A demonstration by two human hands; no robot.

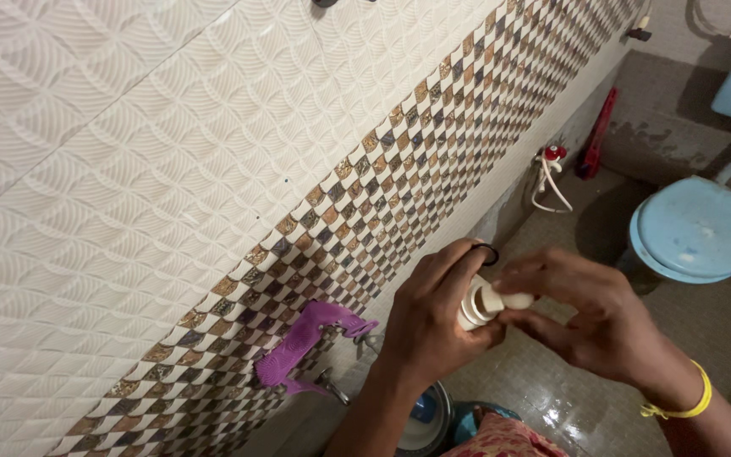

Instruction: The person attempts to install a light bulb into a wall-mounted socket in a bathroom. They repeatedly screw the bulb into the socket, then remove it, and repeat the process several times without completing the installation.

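My left hand [429, 317] grips a cream plastic pipe fitting [477, 306] in front of the tiled wall. A thin black rubber ring [486, 250] sits by that hand's fingertips. My right hand [590, 317], with a yellow band on its wrist, pinches the fitting's rounded end from the right. Both hands meet at the fitting above the wet floor.
A purple plastic piece [306, 343] hangs on the mosaic band of the wall, with a metal tap [332, 389] below it. A blue toilet [695, 228] stands at the right. A white hose with a red valve [552, 173] is at the wall's foot. A steel pot [425, 419] sits below.
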